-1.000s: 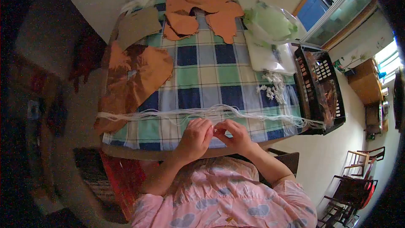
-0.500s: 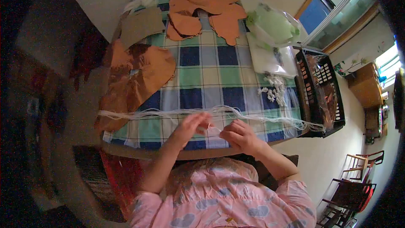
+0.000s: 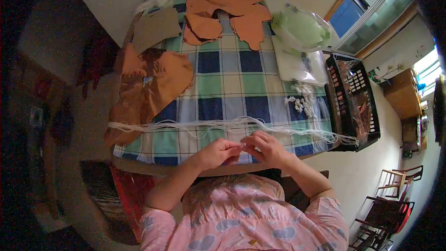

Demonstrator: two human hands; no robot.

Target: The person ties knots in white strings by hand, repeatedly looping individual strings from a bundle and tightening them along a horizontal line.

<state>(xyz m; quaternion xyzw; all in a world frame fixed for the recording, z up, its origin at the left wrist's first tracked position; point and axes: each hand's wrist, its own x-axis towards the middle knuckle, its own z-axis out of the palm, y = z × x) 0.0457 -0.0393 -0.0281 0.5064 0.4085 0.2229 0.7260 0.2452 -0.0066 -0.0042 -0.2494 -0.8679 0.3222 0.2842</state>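
Note:
My left hand [image 3: 217, 154] and my right hand [image 3: 268, 150] meet fingertip to fingertip just above the front part of the checked cloth. Both are closed in a pinch on a thin white string [image 3: 242, 144], of which only a tiny bit shows between the fingers. Just beyond them, a long bundle of loose white strings [image 3: 186, 125] stretches across the cloth from left to right. Several short knotted white pieces [image 3: 304, 100] lie in a small pile further right.
Copper-coloured sheet pieces [image 3: 162, 81] lie at the left, with more orange cut pieces [image 3: 248, 23] at the back. Clear plastic bags [image 3: 302, 28] sit at the back right. A black plastic crate [image 3: 353, 97] stands at the table's right side. The checked cloth [image 3: 227, 83] covers the table.
My left hand has come down and right, away from the string bundle, to meet my right hand. Its fingers, apart and blurred before, are now pinched together. The string between the hands shows less.

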